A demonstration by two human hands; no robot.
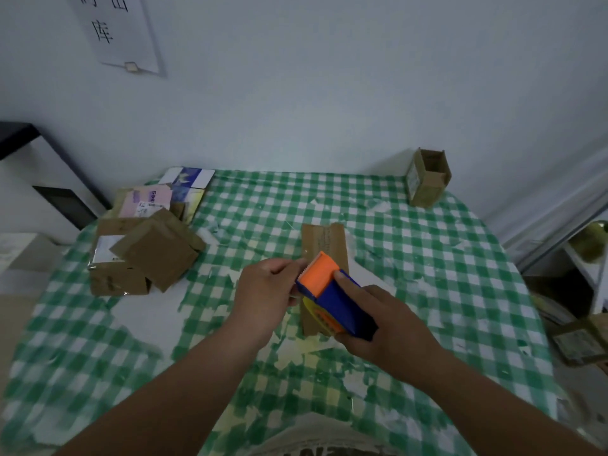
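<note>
A blue tape dispenser (342, 301) with an orange cutter end hovers over a small flat cardboard box (324, 240) in the middle of the table (427, 274). My right hand (385, 327) grips the dispenser's blue body from the right, thumb on top. My left hand (266, 291) is at the orange end with its fingers curled, pinching at the tape edge by the cutter; the tape itself is too clear to make out. The near half of the box is hidden by the dispenser.
A pile of brown cardboard boxes (144, 255) and printed cartons lies at the left of the table. An open small carton (427, 177) stands at the far right corner. The green checked tablecloth is torn in places. More boxes (579, 337) sit off the right edge.
</note>
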